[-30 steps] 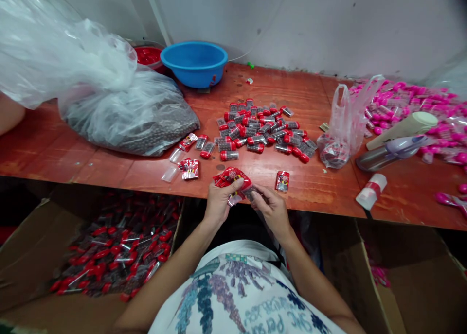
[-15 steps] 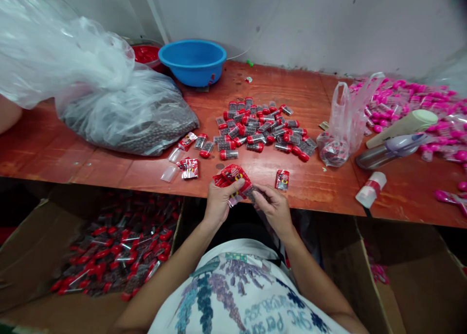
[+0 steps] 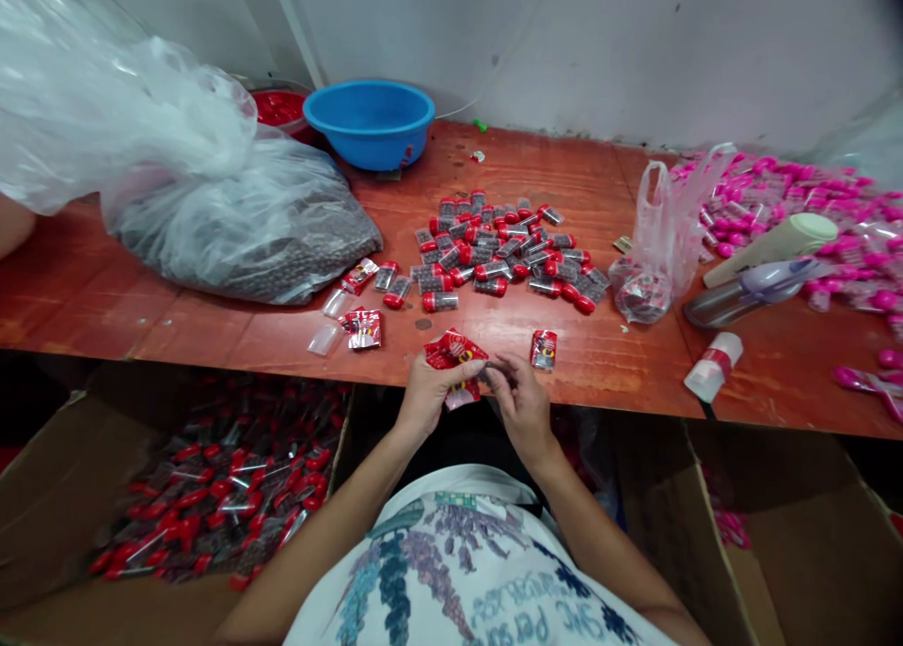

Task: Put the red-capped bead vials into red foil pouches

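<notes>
My left hand is closed on several red printed wrappers at the table's front edge. Close against them, my right hand has its fingers pinched at the wrappers' right side; what lies between those fingertips is too small to make out. To the right on the table lies a single red wrapper. Beyond my hands is a pile of small clear tubes with red caps and dark beads. Left of my hands rest another red wrapper and a clear empty tube.
A big plastic bag of dark beads and a blue basin stand at left. At right are a small plastic bag, a bottle, a white roll and pink items. Below, a cardboard box holds capped tubes.
My right hand has drawn slightly left and its fingers have curled closer to the wrappers. The wrappers in my left hand have tilted and moved a little lower.
</notes>
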Tool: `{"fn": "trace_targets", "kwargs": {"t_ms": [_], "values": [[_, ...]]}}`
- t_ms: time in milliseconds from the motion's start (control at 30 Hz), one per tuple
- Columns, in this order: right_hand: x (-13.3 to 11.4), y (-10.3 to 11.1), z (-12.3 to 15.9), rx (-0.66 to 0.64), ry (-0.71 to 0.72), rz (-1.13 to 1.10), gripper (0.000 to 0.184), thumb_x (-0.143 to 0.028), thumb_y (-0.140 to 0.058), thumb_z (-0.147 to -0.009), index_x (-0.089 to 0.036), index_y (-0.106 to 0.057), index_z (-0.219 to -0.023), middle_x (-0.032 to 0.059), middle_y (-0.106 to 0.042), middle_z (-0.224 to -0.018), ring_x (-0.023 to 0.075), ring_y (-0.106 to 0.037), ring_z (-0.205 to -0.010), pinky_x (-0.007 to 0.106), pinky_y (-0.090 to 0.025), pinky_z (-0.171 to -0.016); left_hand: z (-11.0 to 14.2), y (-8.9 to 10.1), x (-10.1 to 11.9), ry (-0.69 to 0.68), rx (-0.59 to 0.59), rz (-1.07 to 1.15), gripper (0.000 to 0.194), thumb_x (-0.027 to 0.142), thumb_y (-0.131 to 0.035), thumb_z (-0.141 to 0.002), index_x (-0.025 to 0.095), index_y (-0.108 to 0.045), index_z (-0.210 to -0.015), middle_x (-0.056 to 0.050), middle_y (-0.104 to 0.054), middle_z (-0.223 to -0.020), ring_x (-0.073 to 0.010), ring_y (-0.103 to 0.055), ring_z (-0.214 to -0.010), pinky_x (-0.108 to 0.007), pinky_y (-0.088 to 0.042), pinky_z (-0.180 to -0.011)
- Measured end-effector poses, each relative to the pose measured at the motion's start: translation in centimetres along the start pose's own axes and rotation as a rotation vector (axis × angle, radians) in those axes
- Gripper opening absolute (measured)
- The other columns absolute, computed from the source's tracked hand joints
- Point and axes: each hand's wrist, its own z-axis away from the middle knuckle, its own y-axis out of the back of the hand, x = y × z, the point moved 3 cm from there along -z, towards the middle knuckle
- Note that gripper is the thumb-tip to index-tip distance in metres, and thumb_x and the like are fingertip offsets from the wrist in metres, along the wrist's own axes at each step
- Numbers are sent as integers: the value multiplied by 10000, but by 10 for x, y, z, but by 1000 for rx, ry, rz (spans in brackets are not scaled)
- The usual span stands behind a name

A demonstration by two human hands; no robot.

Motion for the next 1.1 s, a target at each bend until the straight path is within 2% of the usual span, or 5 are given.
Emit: {"fn": "trace_targets", "kwargs": {"t_ms": [400,567,733,900,1100], "values": [[7,14,-14,-290,35,-6,469,-290,-589,-848,-325,-505,-1308,37,-505,-1154,180,-526,-1081,332,-441,-966,-6,2,2,79,47,34,268,196,-823,-556,117,-696,-778,-43,-710,-750,-171,-652,-661,-297,-545,-660],[14,14,-11,-330,-41,-143,506,-274,-643,-802,-323,-517,-1289,37,-499,-1121,184,-553,-999,296,-519,-801,-6,-3,2,148,-25,5,276,168,-833,-524,112,-675,-744,-26,-691,-701,-158,-640,-621,-274,-537,-618],[4,22,-10,-341,-34,-6,550,-231,-621,-809,-312,-472,-1332,47,-543,-1144,202,-536,-1059,360,-461,-925,-6,-2,-2,64,46,25,382,199,-838,-520,128,-668,-854,-19,-689,-722,-163,-648,-637,-293,-536,-639],[1,28,-15,-410,-110,-42,605,-210,-627,-783,-330,-445,-1347,29,-547,-1047,151,-584,-825,279,-515,-704,-2,-3,-6,74,36,-35,615,158,-854,-458,158,-649,-1038,-34,-711,-805,-185,-664,-678,-295,-528,-653],[7,20,-13,-353,-63,-7,479,-237,-658,-767,-305,-575,-1234,34,-583,-1078,180,-580,-937,303,-500,-796,-1,-6,-13,84,-74,-50,356,138,-825,-514,128,-677,-837,-23,-696,-742,-158,-642,-656,-270,-516,-656]]}}
